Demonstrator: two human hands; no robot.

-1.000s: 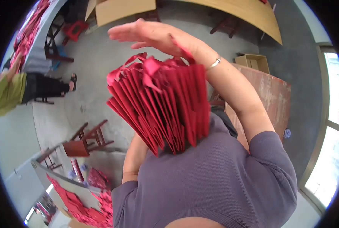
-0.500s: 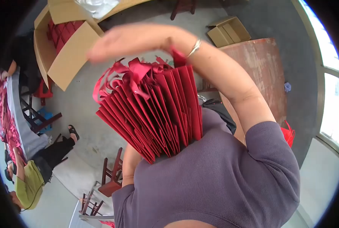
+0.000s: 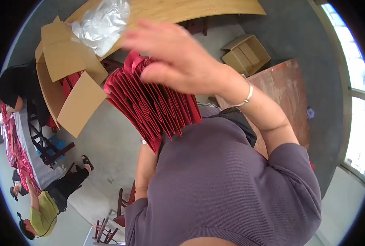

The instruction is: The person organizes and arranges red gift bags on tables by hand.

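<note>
A thick stack of red folded paper bags [image 3: 149,102] is held up in front of my chest, open edges fanned apart, with red ribbon [image 3: 134,62] looped at its top. My left forearm [image 3: 143,170] runs up behind the stack, a band at its wrist. That hand carries the bags from underneath; its fingers are hidden. Above the stack, my right hand [image 3: 172,57] is raised, blurred, with thumb and fingers apart and nothing in it. A silver bracelet [image 3: 249,92] circles the right wrist.
An open cardboard box [image 3: 78,106] with red bags inside stands ahead left, by clear plastic [image 3: 104,26] on a wooden table [image 3: 199,9]. A smaller box [image 3: 248,53] and a worn table [image 3: 283,90] are right. People work at a table [image 3: 31,143] on the left; stools [image 3: 125,205] stand around.
My right hand has swung from over the box at the left back rightward above the bags. The bag stack has tilted and shifted up-left. The view has moved, showing more of the back table.
</note>
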